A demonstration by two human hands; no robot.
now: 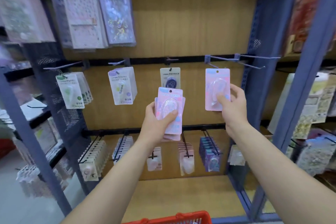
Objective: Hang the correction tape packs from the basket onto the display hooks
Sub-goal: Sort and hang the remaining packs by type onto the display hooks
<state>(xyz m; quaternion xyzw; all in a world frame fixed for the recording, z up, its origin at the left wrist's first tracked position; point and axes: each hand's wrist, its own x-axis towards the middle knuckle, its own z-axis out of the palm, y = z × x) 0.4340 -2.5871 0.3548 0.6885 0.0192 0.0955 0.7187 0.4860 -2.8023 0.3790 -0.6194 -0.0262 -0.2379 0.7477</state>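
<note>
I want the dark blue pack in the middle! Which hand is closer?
The left hand, gripping a stack of pink packs just below the dark blue pack. The right hand holds a single pink pack off to its right.

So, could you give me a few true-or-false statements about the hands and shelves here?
1. The left hand grips a stack of pink packs. True.
2. The right hand is empty. False: it holds a single pink pack.
3. The basket is blue. False: it is red.
4. Purple packs hang in the bottom row. True.
</note>
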